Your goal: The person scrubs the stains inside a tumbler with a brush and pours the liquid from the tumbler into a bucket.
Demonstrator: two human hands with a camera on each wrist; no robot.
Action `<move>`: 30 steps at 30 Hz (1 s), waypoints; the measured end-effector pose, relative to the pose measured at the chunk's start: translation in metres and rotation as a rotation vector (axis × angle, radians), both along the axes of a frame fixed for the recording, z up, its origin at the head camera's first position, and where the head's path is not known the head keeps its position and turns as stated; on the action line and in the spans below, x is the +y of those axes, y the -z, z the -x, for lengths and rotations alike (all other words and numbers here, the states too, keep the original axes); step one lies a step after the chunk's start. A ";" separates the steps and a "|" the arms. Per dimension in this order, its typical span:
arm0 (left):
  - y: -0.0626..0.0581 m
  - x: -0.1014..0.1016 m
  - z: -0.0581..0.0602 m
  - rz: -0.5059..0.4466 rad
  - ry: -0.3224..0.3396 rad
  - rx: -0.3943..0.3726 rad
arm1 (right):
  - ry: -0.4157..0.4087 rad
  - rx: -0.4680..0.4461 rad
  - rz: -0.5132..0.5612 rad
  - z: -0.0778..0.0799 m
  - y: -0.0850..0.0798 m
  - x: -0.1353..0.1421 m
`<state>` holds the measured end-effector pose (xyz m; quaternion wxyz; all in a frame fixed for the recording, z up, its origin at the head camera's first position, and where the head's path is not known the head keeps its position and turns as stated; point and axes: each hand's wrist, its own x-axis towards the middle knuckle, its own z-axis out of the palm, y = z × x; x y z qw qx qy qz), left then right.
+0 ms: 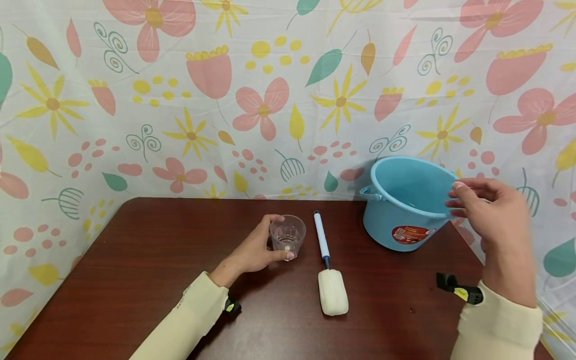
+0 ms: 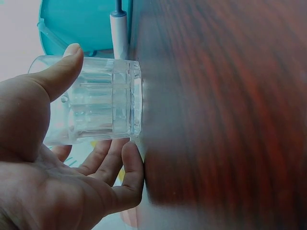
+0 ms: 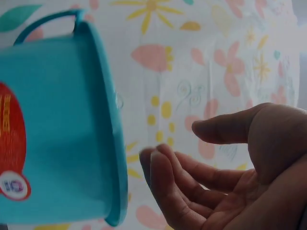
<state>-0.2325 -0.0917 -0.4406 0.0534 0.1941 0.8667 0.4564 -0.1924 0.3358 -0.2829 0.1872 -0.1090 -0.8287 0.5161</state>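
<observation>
A clear cup (image 1: 288, 236) with fluted sides stands upright on the table, a little liquid apparently inside. My left hand (image 1: 254, 250) curls round it, thumb at the near side and fingers at the far side; in the left wrist view the thumb (image 2: 64, 72) lies against its wall. To the cup's right lies a sponge cup brush (image 1: 333, 292) with a pale blue handle, its white head towards me. Over the right rim of a blue bucket (image 1: 396, 225) is my right hand (image 1: 495, 210), its fingers loosely bent and holding nothing. The right wrist view shows a gap between the fingers (image 3: 163, 182) and the bucket.
The dark reddish-brown table (image 1: 148, 280) ends at a flower-printed curtain (image 1: 265, 110) hanging behind it. The bucket stands at the back right corner, its handle (image 1: 371, 194) lowered on the left side. Small drops (image 1: 412, 310) lie on the tabletop at the right.
</observation>
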 end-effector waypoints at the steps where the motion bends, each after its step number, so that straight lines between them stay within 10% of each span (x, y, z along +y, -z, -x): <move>1: 0.000 0.000 0.000 0.002 0.001 -0.001 | 0.040 0.004 0.007 0.001 0.000 0.002; 10: 0.001 0.000 0.002 0.004 0.010 -0.002 | 0.384 -0.180 -0.129 0.012 0.006 0.015; 30: 0.001 0.000 0.001 -0.008 0.007 -0.001 | 0.184 -0.350 -0.148 0.026 0.030 0.046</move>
